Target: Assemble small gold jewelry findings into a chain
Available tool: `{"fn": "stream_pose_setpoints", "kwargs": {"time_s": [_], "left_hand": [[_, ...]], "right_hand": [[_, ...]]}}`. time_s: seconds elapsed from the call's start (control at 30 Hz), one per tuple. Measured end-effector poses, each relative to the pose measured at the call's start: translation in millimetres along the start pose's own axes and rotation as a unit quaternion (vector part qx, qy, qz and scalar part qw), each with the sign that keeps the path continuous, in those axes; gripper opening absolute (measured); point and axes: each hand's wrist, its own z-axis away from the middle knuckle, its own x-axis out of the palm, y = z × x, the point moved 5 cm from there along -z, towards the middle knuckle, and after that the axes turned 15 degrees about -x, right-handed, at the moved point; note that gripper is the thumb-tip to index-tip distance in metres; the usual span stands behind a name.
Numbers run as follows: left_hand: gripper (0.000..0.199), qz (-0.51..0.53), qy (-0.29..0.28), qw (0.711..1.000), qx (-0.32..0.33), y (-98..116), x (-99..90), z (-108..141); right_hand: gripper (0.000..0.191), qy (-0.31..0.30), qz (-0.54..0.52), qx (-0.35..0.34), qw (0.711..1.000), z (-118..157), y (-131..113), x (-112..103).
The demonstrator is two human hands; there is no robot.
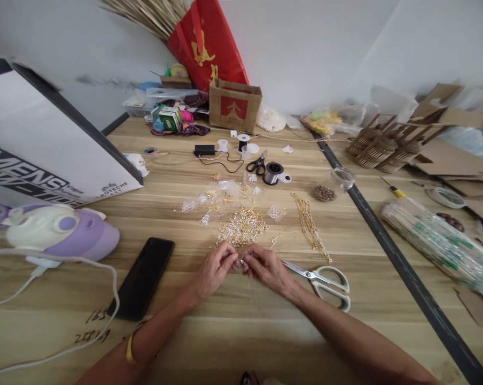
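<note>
My left hand (217, 267) and my right hand (267, 267) meet low over the middle of the table, fingers pinched. Between them is a small string of silvery beads (241, 263), partly hidden by the fingertips. Just beyond the fingers lies a loose pile of gold and silver beads (243, 225). Small clear bags of findings (213, 206) are spread behind that pile. A gold and silver bead chain (309, 227) lies to the right. Close by my right hand are large white-handled scissors (325, 278), their blades pointing at it.
A black phone (143, 278) and a purple-white appliance (65, 230) with a white cord stand left, before a big box (45, 139). Farther back are black scissors (257, 163), a wire spool (272, 174) and a paper bag (235, 104). Wrapped sticks (437, 240) lie right, past a dark strip (386, 240).
</note>
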Motion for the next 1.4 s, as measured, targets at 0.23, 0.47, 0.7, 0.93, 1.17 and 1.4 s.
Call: {"fn": "stream_pose_setpoints", "kwargs": {"time_s": [0.23, 0.47, 0.7, 0.93, 1.17, 1.4], "left_hand": [[0.019, 0.023, -0.002, 1.0, -0.005, -0.9, 4.9, 1.3], [0.022, 0.033, 0.006, 0.999, -0.002, -7.3, 7.1, 0.2], [0.023, 0.057, -0.002, 0.998, -0.027, -12.1, 7.0, -1.3], [0.029, 0.162, -0.084, 0.981, -0.072, -8.2, 6.0, -5.7], [0.035, 0.198, -0.126, 0.967, -0.098, -6.5, 6.6, -6.6], [0.031, 0.157, -0.111, 0.977, -0.097, -7.5, 8.9, -5.8]], "right_hand": [[0.028, -0.013, 0.063, -0.045, 0.997, -0.1, -15.1, -1.0], [0.027, -0.037, 0.09, -0.069, 0.993, 0.8, -20.1, 0.4], [0.025, -0.049, 0.082, -0.077, 0.992, 2.4, -17.2, 1.6], [0.027, -0.033, 0.031, -0.041, 0.998, 3.7, -5.3, 2.2], [0.026, -0.034, 0.018, -0.039, 0.998, 3.4, -4.0, 2.9], [0.026, -0.038, 0.055, -0.046, 0.997, 2.8, -9.4, -0.2]]}}
